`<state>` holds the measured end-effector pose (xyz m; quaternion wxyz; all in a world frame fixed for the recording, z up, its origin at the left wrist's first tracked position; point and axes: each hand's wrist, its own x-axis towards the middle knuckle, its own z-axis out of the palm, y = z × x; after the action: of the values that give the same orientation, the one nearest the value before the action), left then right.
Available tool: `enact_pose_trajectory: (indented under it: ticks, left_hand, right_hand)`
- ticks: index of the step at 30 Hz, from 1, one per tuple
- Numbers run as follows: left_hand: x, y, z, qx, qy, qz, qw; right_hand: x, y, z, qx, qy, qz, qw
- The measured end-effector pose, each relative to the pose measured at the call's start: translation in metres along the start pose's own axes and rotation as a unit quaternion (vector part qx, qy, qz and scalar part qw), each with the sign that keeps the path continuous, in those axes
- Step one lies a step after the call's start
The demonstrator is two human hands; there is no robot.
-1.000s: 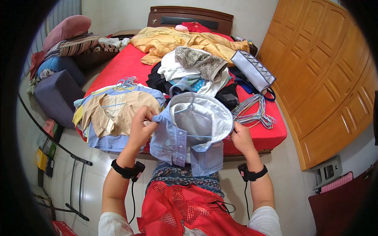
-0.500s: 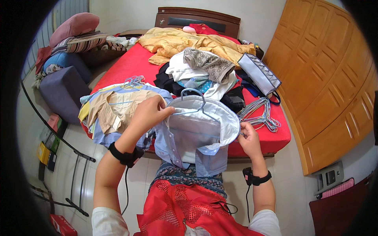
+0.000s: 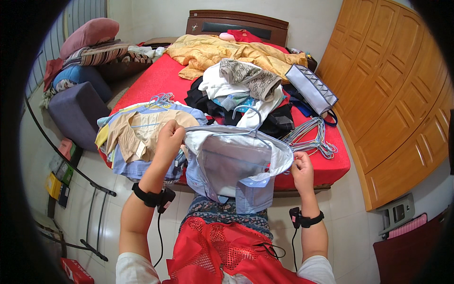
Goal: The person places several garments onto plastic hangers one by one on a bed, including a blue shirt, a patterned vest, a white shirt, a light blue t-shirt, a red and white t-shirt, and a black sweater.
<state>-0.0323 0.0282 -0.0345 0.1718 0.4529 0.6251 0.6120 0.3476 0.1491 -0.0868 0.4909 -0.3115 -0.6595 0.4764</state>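
L hand (image 3: 171,137) and R hand (image 3: 302,169) are out in front of the bed's (image 3: 326,171) near edge w/ the blue shirt (image 3: 236,161) stretched btwn them, pale lining showing. L fingers closed in a pinch at the shirt's L top edge; can't tell if the hanger's arm is in that grip too. R fingers curled tight at its R edge, prob. on the cloth, contact pt. hidden. The hanger (image 3: 259,115) lies across the neck opening, hook up toward the bed. To do this well: keep both edges level & lightly taut, seat each hanger arm right out to its shoulder seam, hook centred, no lining bunched underneath; go easy, thin wire could snag or spring out. On the bed's near L corner, the beige top (image 3: 137,130) tops a clothes stack; near R corner, loose hangers (image 3: 316,139), best kept clear of the hem. Mid-bed, a mixed pile (image 3: 250,83), close enough to catch the hook; at the bed's far end, the yellow quilt (image 3: 213,52).
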Motion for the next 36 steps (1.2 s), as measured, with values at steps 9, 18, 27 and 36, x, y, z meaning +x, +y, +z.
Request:
enact_pose_trajectory:
  ticks: [9,18,27,36]
  left_hand:
    - [-0.013,0.011,-0.014,0.300,-0.011,0.322,0.898]
    - [-0.031,0.012,-0.021,0.149,-0.048,0.157,0.975]
    - [-0.060,0.035,-0.072,0.140,0.061,0.154,0.976]
    - [-0.076,0.038,-0.142,0.155,0.207,0.186,0.948]
  right_hand:
    - [0.003,-0.007,-0.009,0.001,-0.003,-0.003,1.000]
    - [0.020,-0.055,0.009,-0.011,-0.051,-0.012,0.999]
    - [0.036,-0.107,0.045,-0.220,-0.160,-0.127,0.954]
    - [0.045,-0.108,0.120,0.110,-0.309,-0.074,0.942]
